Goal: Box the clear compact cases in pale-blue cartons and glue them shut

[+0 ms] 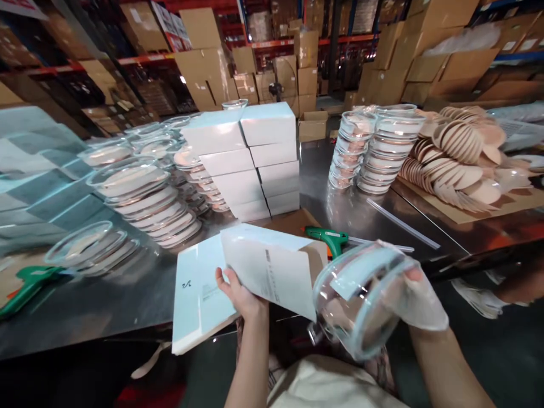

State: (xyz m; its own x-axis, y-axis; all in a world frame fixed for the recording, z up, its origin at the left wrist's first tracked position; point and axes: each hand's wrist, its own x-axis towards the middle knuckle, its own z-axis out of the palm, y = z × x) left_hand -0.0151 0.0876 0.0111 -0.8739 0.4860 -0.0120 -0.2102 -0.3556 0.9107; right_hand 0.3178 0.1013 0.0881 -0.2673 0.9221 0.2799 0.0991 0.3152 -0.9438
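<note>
**Boxing step: dish in R hand, open box in L**

L hand (pixel 238 292) grips an open box (pixel 263 272) by its flap, fingers curled round the card edge, thumb on top. Box sits tilted over the near table (pixel 361 215) edge, resting on a flat carton (pixel 195 294). R hand (pixel 419 303) holds a glass dish (pixel 361 300) w/ a clear lid, fingers wrapped round its far rim, dish tipped on edge, just beside the box mouth and not yet in.

Judgement: step in hand looks like loading the dish into the box. Next move would need the mouth held wide and the dish turned flat to line up w/ the opening; glass, so a firm grip matters.

Around: box stack (pixel 250 164) mid-table, dish stacks (pixel 144 192) to the left, more dishes (pixel 374 150) to the right, wood lids (pixel 459 153) far right. Green glue gun (pixel 329 238) behind the box, glue sticks near it.

Hard to tell: box interior hidden by its flap; print on box unreadable; R fingers blurred through glass; another green tool at left edge is cut off; image edges warped.
</note>
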